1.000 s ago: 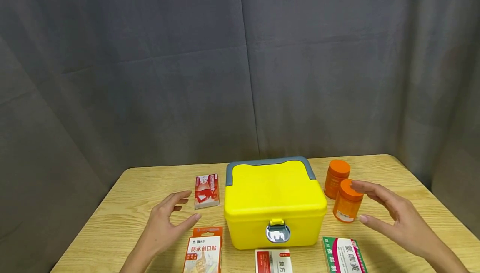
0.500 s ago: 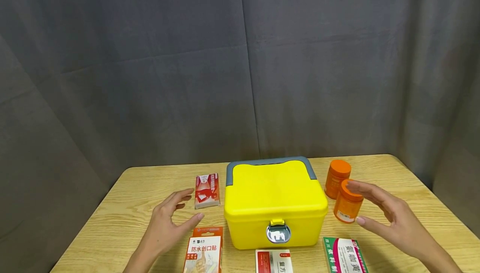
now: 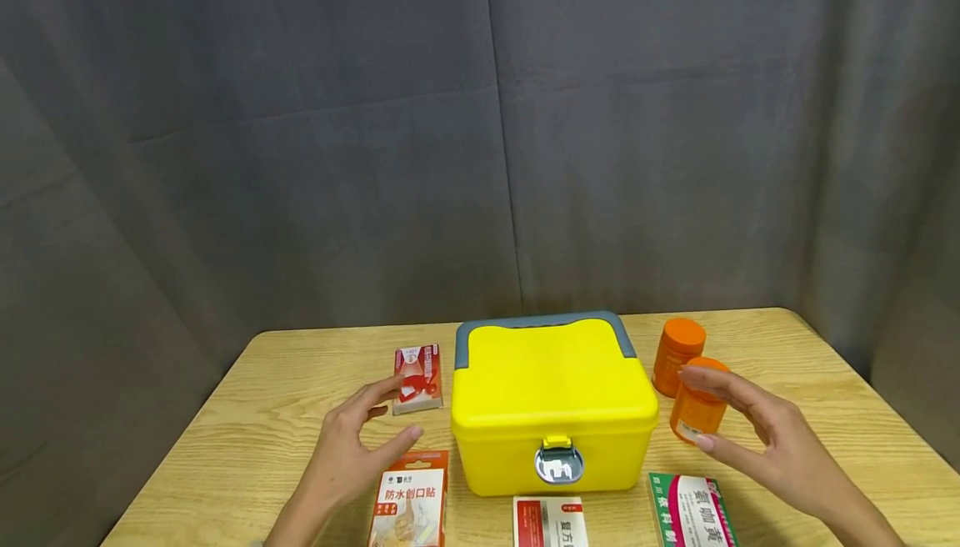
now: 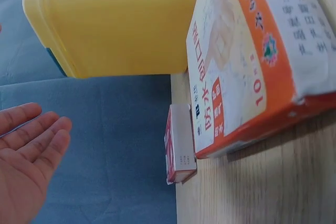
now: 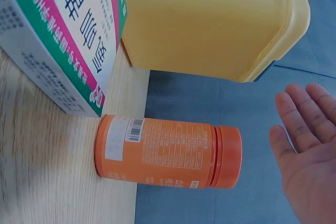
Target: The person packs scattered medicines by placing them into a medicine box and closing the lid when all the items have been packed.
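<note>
A yellow box (image 3: 551, 380) with a grey handle and a front latch (image 3: 558, 462) stands lid down in the middle of the table. To its left my left hand (image 3: 356, 443) hovers with relaxed fingers, holding nothing, above an orange-and-white bandage box (image 3: 408, 501). Its fingertips overlap a small red carton (image 3: 417, 376) in the head view. On the other side my right hand (image 3: 772, 439) is held in the air, fingers apart from the thumb and nothing between them. It partly covers the nearer orange bottle (image 5: 157, 150); a second orange bottle (image 3: 677, 357) stands behind.
At the front lie a red-and-white medicine box (image 3: 551, 522) and a green, white and magenta medicine box (image 3: 692, 512). A grey curtain (image 3: 495, 130) hangs behind the wooden table (image 3: 247, 414).
Both hands have drifted inward toward the yellow box, the left one to the right and the right one to the left. The boxes and bottles stay where they were.
</note>
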Tool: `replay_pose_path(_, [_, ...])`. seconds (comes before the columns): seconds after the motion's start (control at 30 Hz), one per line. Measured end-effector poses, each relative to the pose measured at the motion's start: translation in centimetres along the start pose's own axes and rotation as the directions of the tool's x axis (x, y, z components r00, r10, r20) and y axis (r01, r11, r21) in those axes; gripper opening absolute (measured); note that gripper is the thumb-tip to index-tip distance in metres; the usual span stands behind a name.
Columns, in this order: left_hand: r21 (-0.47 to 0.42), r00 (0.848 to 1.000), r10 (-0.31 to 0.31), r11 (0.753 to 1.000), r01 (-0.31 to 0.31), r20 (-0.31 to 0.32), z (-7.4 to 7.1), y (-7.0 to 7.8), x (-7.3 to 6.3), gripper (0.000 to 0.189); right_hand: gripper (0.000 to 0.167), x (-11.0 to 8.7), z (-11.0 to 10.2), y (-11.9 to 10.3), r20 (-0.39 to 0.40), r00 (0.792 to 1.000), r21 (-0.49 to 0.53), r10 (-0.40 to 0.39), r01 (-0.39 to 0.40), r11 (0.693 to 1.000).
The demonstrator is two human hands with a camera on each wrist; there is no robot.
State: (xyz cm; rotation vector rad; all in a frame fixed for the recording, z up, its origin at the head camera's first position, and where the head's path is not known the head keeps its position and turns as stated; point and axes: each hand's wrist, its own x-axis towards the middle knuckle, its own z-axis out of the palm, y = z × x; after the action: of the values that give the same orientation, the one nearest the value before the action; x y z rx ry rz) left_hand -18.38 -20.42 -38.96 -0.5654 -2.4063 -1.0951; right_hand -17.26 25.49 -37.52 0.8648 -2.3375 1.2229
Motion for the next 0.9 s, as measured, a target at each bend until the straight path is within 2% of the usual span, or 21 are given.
replay_pose_path(0.33, [-0.047, 1.0, 0.013, 0.999, -0.013, -0.001, 0.6, 0.3, -0.1, 0.057, 0.059, 0.1, 0.8, -0.2, -0.042, 0.995, -0.04, 0.088, -0.089, 0.995])
replay_pose_path(0.57, [-0.044, 0.999, 0.032, 0.999, -0.032, -0.001, 1.4, 0.6, 0.0, 0.055, 0.056, 0.2, 1.4, -0.1, -0.043, 0.99, -0.043, 0.133, -0.135, 0.99])
replay_pose_path(0.9, [-0.079, 0.998, -0.062, 0.995, 0.064, 0.026, 2.3, 1.2, 0.3, 0.059, 0.054, 0.4, 2.4, 0.0, -0.077, 0.978, -0.018, 0.195, -0.197, 0.98])
